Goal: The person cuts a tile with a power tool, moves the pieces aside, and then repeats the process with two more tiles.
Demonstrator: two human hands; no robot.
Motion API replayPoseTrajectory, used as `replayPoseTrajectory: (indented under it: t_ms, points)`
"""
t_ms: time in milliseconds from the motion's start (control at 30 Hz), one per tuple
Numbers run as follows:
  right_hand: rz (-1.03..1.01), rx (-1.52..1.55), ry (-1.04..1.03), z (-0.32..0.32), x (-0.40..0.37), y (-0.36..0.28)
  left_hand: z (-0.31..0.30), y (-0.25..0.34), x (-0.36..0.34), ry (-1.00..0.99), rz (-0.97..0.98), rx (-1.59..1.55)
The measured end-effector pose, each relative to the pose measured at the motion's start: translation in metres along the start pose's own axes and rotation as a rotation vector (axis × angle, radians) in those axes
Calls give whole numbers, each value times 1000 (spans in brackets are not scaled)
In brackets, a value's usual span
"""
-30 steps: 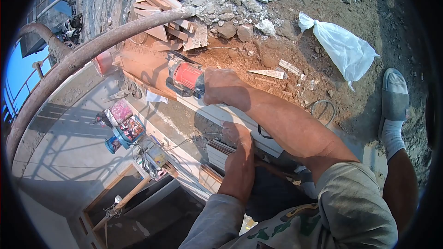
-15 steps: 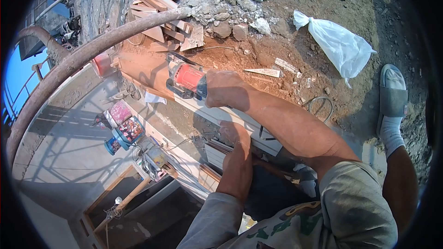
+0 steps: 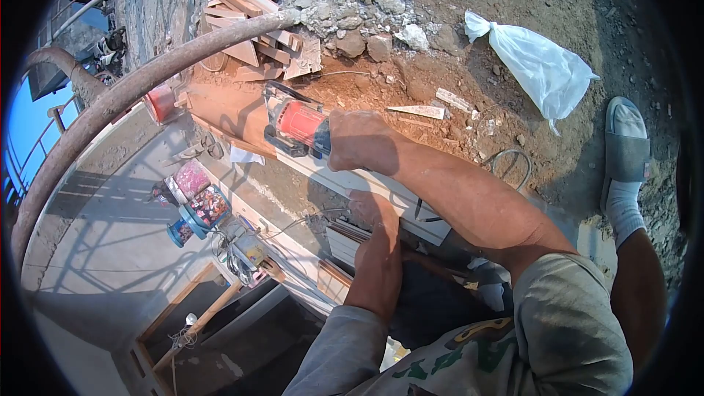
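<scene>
A red power tool [image 3: 297, 121] with a black base frame rests on a long pale board [image 3: 323, 176], near the board's far end. My right hand [image 3: 359, 139] is wrapped round the tool's rear body. Nearer to me, my left hand [image 3: 367, 207] lies at the board's lower edge; its fingers are partly hidden, and whether they grip the board is unclear. A dark cord [image 3: 424, 213] shows beside my right forearm. Reddish dust covers the board's far end and the ground around the tool.
A rusty curved pipe [image 3: 169, 61] arches across the left. Wood offcuts [image 3: 238, 0] lie beyond the tool. A white plastic bag [image 3: 541, 66] sits on the dirt at right. Colourful containers [image 3: 204, 205] and a wired box [image 3: 249, 249] stand at lower left.
The view has shifted very slightly. Both hands, the red tool and the board hold nearly the same places.
</scene>
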State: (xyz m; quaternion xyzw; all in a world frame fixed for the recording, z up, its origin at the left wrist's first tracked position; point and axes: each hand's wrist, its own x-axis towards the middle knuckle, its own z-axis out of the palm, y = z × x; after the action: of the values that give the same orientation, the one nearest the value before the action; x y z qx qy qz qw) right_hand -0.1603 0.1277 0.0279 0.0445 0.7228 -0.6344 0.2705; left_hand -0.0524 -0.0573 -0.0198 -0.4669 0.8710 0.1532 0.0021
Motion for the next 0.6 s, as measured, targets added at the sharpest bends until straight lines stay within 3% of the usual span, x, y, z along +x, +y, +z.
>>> replayPoseTrajectory:
  t_ms: [133, 233, 333, 600]
  points:
    - [26, -22, -69, -7, -4, -4, 1, -1, 1, 34, 19, 104]
    - [-4, -12, -12, -5, -6, 1, 0, 3, 0, 16, -13, 82]
    - [14, 75, -80, -8, -13, 9, 6, -8, 8, 24, -14, 20]
    - [5, 121, 27, 5, -13, 11, 5, -11, 15, -32, -2, 46]
